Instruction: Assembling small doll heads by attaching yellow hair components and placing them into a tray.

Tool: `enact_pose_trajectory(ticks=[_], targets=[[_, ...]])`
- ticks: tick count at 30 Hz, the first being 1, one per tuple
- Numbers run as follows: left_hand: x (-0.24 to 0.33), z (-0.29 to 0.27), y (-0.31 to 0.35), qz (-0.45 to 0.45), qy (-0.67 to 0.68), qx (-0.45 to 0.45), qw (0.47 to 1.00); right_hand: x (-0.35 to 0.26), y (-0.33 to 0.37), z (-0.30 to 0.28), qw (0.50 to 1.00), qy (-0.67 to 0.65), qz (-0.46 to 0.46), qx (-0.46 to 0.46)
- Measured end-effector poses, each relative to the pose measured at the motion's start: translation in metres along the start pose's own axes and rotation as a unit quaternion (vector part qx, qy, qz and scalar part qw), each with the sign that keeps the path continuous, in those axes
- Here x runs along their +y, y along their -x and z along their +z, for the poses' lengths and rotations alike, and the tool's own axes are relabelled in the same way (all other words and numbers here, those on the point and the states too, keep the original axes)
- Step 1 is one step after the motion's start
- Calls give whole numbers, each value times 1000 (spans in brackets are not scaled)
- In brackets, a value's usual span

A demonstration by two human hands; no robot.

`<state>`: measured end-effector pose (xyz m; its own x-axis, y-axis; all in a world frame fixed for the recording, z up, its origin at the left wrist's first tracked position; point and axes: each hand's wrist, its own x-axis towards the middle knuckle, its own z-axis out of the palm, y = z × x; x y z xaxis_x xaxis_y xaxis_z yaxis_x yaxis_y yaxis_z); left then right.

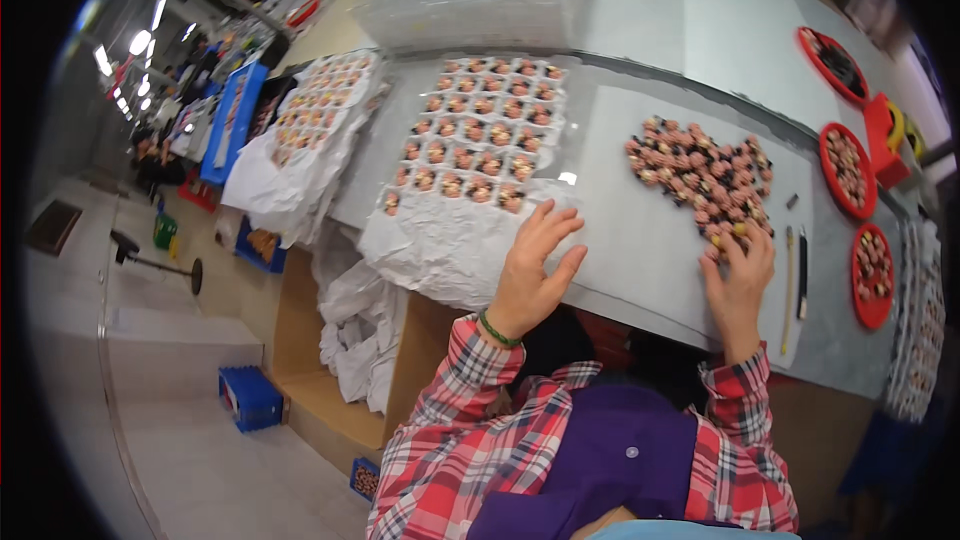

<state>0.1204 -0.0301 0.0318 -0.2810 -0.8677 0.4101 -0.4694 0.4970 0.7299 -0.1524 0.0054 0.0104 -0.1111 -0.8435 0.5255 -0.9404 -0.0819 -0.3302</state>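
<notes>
My left hand (540,265) hovers at the near edge of the table, palm inward, its thumb and fingers apart and nothing in them. Close to it, on the left, a tray lined with crumpled white paper (440,245) carries rows of small pink, black and cream pieces (485,132). At the near end of a loose pile of similar pieces (700,165), my right hand (742,275) has its fingers bent down. Its thumb and forefinger close around a small piece at the pile's edge, partly hidden by the fingers.
Beside the pile lie a thin yellow stick (788,295) and a black pen-like tool (803,275). Red bowls (872,318) of parts line the right side. A second filled tray (325,105) stands at left, above a cardboard box (300,325) with white paper. Clear plastic trays (475,0) sit behind.
</notes>
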Motion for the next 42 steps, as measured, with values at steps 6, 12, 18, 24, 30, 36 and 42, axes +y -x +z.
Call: enact_pose_trajectory(ticks=[6,12,18,24,30,36,42], targets=[[14,70,15,-217,358,-121,900,-27,-5,-4,930,-363,36,-37],[19,87,5,-283,466,-135,827,-39,19,0,923,-373,25,-85],[16,85,9,-236,469,-121,842,-32,30,8,747,-586,274,-153],[18,84,10,-264,523,-109,803,-35,37,11,763,-605,199,-113],[11,84,14,-306,519,-128,788,-41,39,12,780,-598,167,-81],[13,85,16,-284,553,-111,776,-40,44,14,779,-598,167,-86],[14,87,15,-296,582,-110,749,-41,40,10,837,-536,94,-51]])
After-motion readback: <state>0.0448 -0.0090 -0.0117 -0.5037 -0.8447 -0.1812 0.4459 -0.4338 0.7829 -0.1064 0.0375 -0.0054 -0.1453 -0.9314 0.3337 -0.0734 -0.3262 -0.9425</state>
